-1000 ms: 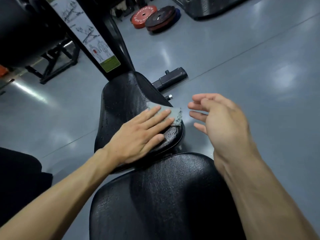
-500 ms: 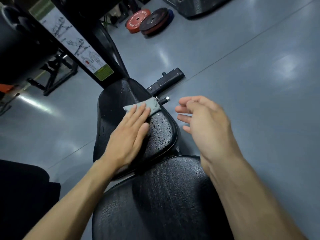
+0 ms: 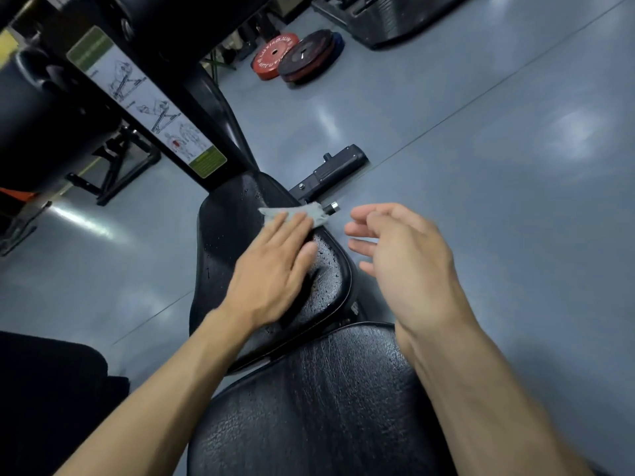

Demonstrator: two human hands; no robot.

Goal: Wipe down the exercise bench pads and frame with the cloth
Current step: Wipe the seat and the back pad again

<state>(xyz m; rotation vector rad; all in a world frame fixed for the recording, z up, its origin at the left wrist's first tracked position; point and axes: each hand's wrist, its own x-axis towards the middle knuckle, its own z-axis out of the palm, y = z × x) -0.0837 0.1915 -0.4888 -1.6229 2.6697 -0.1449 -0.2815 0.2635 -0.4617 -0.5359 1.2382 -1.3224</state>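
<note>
Head view: left hand (image 3: 275,269) flat, fingers straight, pressing the one grey cloth (image 3: 295,214) onto the far end of the seat pad (image 3: 223,235). Cloth looks thin, limp, probably damp; best driven under a flat palm. Two black pads, beaded wet, likely slick. Right hand (image 3: 405,255) hovers loose, holding nothing. Two weight plates (image 3: 292,56) beyond.
</note>
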